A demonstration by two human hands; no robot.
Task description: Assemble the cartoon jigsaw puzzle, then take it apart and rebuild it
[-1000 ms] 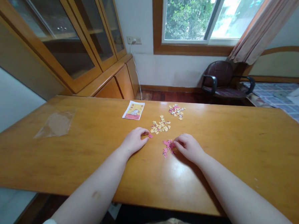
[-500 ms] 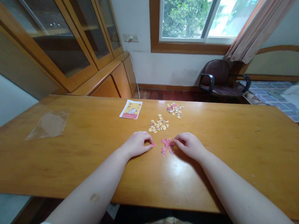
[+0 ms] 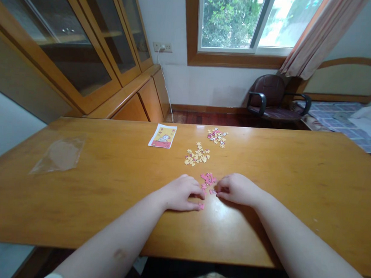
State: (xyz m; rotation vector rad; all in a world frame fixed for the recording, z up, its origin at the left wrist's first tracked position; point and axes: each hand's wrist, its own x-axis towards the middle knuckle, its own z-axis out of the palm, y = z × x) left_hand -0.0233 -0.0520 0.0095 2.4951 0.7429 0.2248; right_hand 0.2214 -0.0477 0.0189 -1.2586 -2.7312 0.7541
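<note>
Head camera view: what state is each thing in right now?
Left hand, open, a pink piece at its thumb
Right hand, at another pink piece, grip unclear
Pink pieces, loosely clustered
Yellow pieces, spread loose
Mixed pieces, heaped loose
Picture card, flat, picture up
Plastic bag, lying flat
Plug, plugged in
Cabinet doors, closed
Curtain, drawn aside
</note>
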